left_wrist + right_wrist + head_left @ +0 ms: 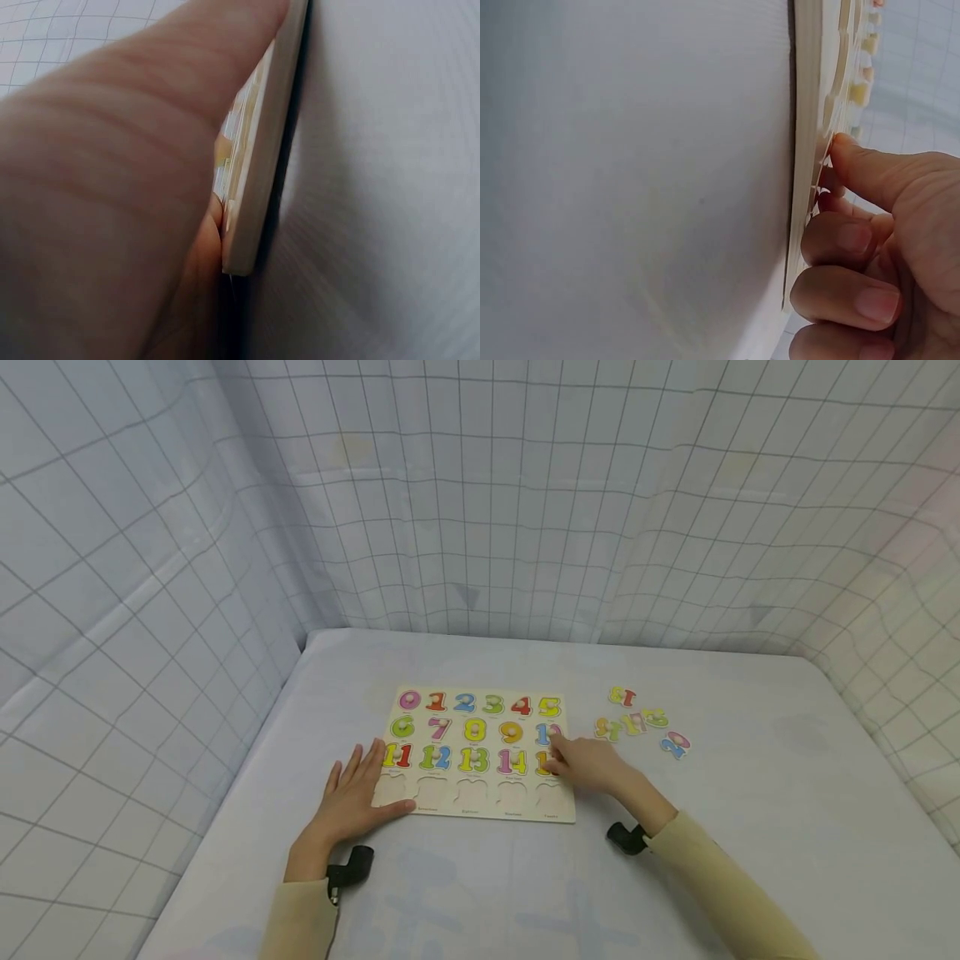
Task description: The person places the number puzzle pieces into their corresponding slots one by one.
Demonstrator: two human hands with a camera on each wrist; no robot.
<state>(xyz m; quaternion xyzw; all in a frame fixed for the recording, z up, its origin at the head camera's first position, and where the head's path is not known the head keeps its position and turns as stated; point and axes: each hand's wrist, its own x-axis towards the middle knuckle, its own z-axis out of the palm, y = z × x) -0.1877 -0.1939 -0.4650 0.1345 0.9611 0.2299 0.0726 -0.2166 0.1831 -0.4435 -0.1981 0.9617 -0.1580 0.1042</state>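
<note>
A wooden number puzzle board [452,811] lies flat, with knobbed number pieces in its upper three rows and several bare recesses along its bottom row. My left hand [352,802] rests on its lower left corner, fingers spread and straight, thumb along the near edge. At the right side, my right hand [592,764] has thumb and index finger on the number 15 piece [542,762], pinching it at the board. Beside the index finger is the number 10 piece [542,734], partly covered. The right wrist view shows the thumb [847,154] at the board's face and the other fingers curled.
To the right of the board lie several loose number pieces, among them a yellow-and-red one [622,696] and a pink-and-blue one [675,744]. A white cloth covers the table [750,827]. White gridded curtains [517,527] stand behind and at both sides.
</note>
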